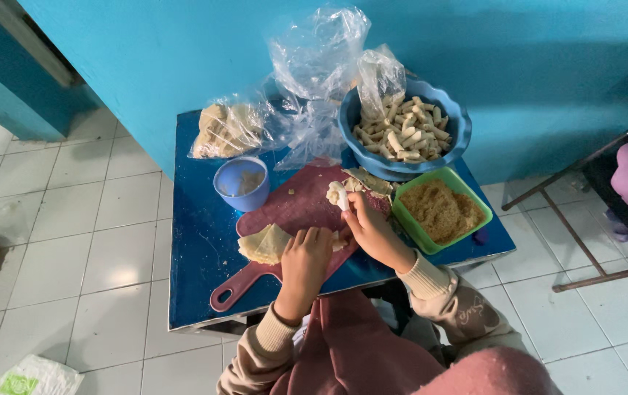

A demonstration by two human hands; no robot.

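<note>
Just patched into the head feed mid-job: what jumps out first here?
The big blue bowl heaped with pale rolled pieces stands at the far right of the small blue table, a green tray of brown crumbs just in front of it. On the dark red cutting board, the left hand presses a thin pale wrapper, while the right hand lifts a white piece.

Lighting: soft, even daylight, moderately bright, with a cool blue cast. Shadows: faint, a darker band under the table (197, 292) edge and across the wall (548, 66) at right. Glare: pale sheen on the plastic bags (314, 58) and floor tiles (109, 249). Focus: centre sharp, slight softness toward the corners. Distortion: mild wide-angle lean at the edges.
</note>
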